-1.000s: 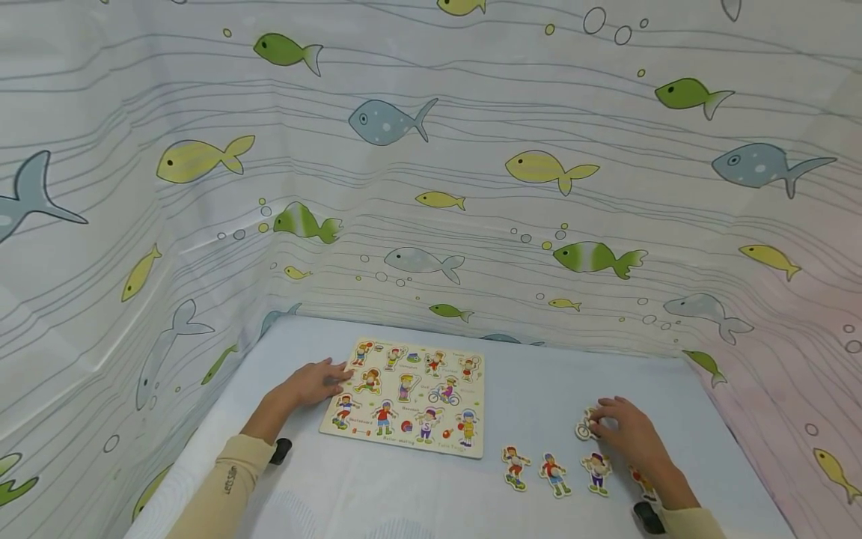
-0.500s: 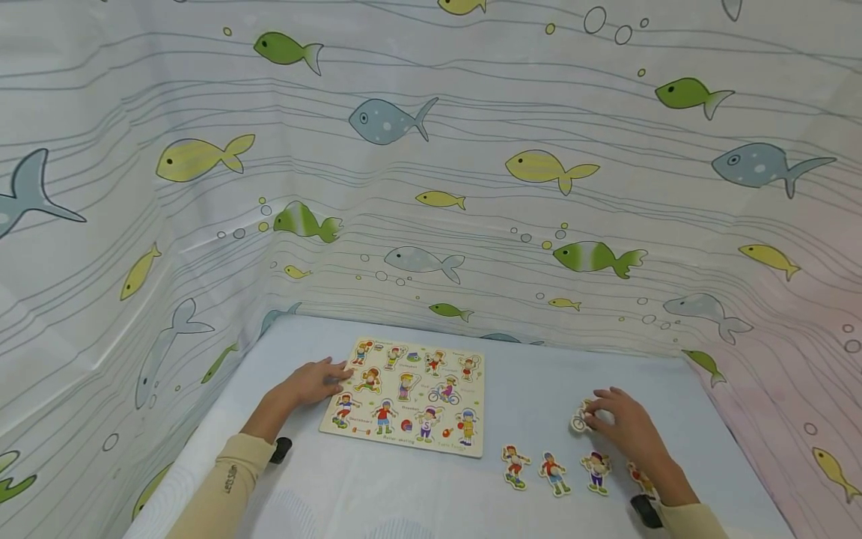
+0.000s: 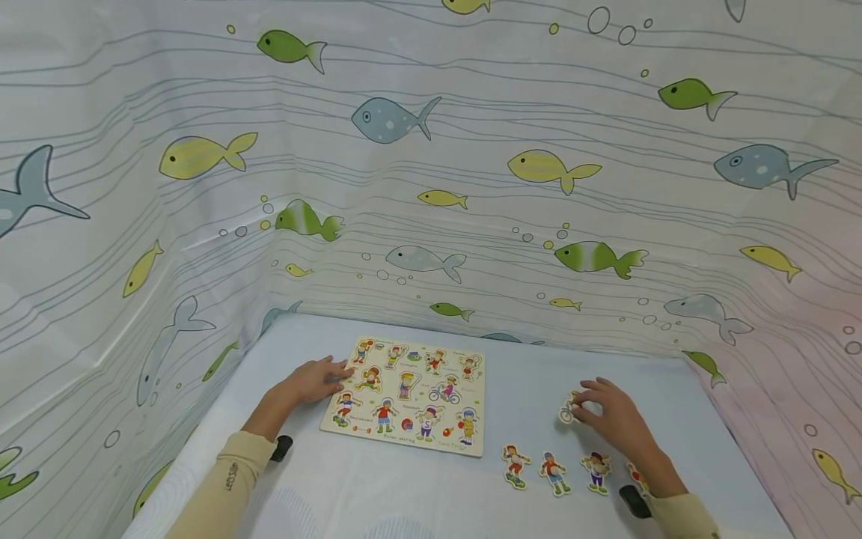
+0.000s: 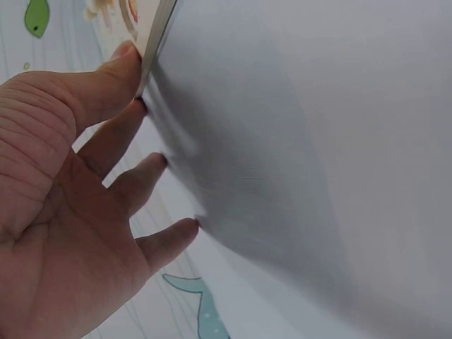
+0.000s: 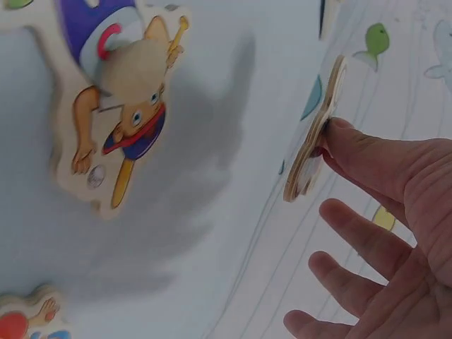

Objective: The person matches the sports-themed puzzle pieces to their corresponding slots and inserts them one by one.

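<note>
Head view, lower centre: a wooden puzzle board (image 3: 407,397) lies flat on a pale blue table (image 3: 525,374), printed with small sport figures in rows. Left hand (image 3: 315,380) sits at the board's left edge, lower left of centre; fingers straight and slightly spread, tips against the board's side. The left wrist view confirms it: the fingertips (image 4: 127,53) touch the thin edge of the board (image 4: 157,39) at the top left of that frame, the others fanned out on the table (image 4: 296,155), nothing clasped. Right hand (image 3: 609,419) is at lower right, off the board and well apart from it, pinching a cut-out bicycle piece (image 3: 569,410) at its left side. In the right wrist view the bicycle piece (image 5: 314,138) stands on edge at upper right of the frame, held by one fingertip (image 5: 339,134) pressing its face, the thumb not visible; the remaining fingers hang loose and open below. Whether the piece is clear of the table cannot be told. Just below the right hand, along the bottom of the head view, three loose figure pieces (image 3: 554,471) lie in a row on the cloth, with a fourth (image 3: 637,477) partly hidden beside the wrist. One of these, a figure in purple (image 5: 116,99), fills the upper left of the right wrist view, lying flat. A fish-print curtain (image 3: 431,165) walls in the table on three sides.
</note>
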{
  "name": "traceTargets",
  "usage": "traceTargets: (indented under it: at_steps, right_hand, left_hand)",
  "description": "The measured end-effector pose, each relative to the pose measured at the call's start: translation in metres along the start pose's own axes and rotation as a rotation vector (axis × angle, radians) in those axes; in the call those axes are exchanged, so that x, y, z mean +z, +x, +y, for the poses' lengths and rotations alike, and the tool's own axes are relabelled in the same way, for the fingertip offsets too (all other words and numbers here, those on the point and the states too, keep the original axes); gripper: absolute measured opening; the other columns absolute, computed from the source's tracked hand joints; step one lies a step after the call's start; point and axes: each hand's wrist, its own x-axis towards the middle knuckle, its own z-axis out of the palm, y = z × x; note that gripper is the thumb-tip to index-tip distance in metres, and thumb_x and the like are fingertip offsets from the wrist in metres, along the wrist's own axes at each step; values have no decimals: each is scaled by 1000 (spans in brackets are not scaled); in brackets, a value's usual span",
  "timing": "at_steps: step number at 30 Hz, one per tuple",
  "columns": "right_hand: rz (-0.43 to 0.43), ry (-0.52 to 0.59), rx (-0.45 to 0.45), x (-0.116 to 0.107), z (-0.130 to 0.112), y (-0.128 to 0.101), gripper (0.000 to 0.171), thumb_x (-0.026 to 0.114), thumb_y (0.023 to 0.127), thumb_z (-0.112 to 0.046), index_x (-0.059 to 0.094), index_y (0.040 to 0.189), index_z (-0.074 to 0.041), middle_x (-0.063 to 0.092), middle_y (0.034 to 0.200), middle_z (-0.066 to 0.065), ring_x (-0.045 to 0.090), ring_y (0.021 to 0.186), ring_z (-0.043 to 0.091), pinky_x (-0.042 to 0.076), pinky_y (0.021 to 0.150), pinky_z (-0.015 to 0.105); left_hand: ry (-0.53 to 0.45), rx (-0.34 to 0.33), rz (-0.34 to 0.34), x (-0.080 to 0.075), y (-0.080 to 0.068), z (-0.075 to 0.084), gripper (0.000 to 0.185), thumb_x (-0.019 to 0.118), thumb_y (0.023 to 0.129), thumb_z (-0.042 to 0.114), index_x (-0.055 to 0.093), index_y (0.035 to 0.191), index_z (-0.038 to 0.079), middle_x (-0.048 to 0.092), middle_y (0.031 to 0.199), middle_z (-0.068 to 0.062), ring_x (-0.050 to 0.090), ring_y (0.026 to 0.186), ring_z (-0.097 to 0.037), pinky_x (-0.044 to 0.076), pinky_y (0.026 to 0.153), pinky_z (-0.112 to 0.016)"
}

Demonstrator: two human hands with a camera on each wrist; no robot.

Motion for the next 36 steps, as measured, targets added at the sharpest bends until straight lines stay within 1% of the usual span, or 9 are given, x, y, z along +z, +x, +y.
traceTargets:
  at_steps: [15, 22, 29, 36]
  right_hand:
    - [-8, 30, -73, 15, -28, 18, 7, 80, 83, -17, 75, 87, -20, 63, 127, 18, 42, 131, 48, 31, 103, 70]
    - [-20, 46, -70, 19, -40, 27, 7, 80, 83, -18, 75, 87, -20, 63, 128, 17, 41, 133, 46, 31, 105, 68]
    - [-2, 72, -136, 27, -47, 35, 8, 81, 82, -18, 75, 86, -20, 64, 126, 16, 43, 132, 45, 33, 104, 66]
    - [-19, 76, -142, 33, -59, 40, 8, 82, 82, -18, 75, 85, -21, 64, 126, 16, 44, 132, 45, 34, 104, 66]
  left_hand:
    - [-11, -16, -2, 1, 1, 1, 40, 67, 94, 19, 63, 133, 9, 47, 147, -15, 29, 140, -48, 26, 109, -65]
    - [1, -13, -1, -1, 0, 2, 41, 67, 94, 20, 62, 134, 9, 46, 147, -15, 29, 139, -49, 26, 109, -66]
    - [-5, -9, -3, 0, 0, 1, 41, 67, 94, 20, 62, 134, 9, 47, 147, -16, 29, 139, -49, 26, 108, -66]
    - [-10, -12, -5, 0, 1, -1, 41, 66, 94, 21, 62, 134, 10, 47, 148, -14, 29, 139, -48, 26, 109, -65]
